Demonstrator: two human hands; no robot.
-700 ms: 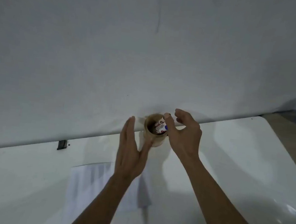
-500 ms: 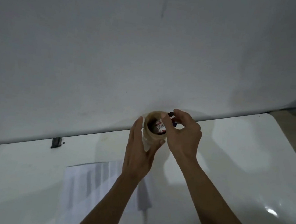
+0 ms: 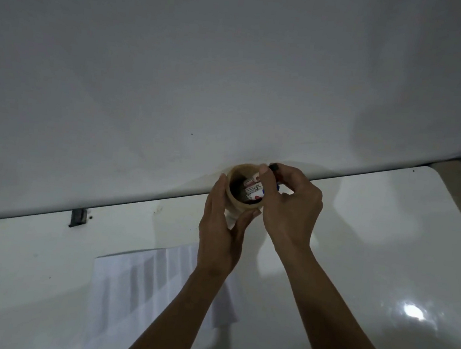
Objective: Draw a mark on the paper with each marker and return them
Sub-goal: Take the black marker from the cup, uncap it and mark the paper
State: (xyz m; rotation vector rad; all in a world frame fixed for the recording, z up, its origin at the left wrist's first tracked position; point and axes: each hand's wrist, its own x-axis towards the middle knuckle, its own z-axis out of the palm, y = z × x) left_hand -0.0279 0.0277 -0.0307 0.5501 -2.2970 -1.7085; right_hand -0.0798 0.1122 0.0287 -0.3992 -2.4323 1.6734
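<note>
A tan round cup (image 3: pixel 237 203) stands at the table's far edge against the wall. Inside it lean several white markers (image 3: pixel 254 191) with red and blue print. My left hand (image 3: pixel 220 230) wraps the cup's left and near side. My right hand (image 3: pixel 288 206) is at the cup's right rim, its thumb and fingers pinched on a marker whose black cap (image 3: pixel 273 167) pokes out above the fingers. A white sheet of paper (image 3: pixel 149 282) lies on the table nearer to me, partly under my left forearm.
The white glossy table (image 3: pixel 385 261) ends at a rounded corner on the right. A grey wall (image 3: pixel 234 75) rises right behind the cup. A small dark bracket (image 3: pixel 78 217) sits at the table's back edge on the left.
My left hand has closed from open beside the cup to gripping it. My right hand has closed its fingers on a marker at the rim.
</note>
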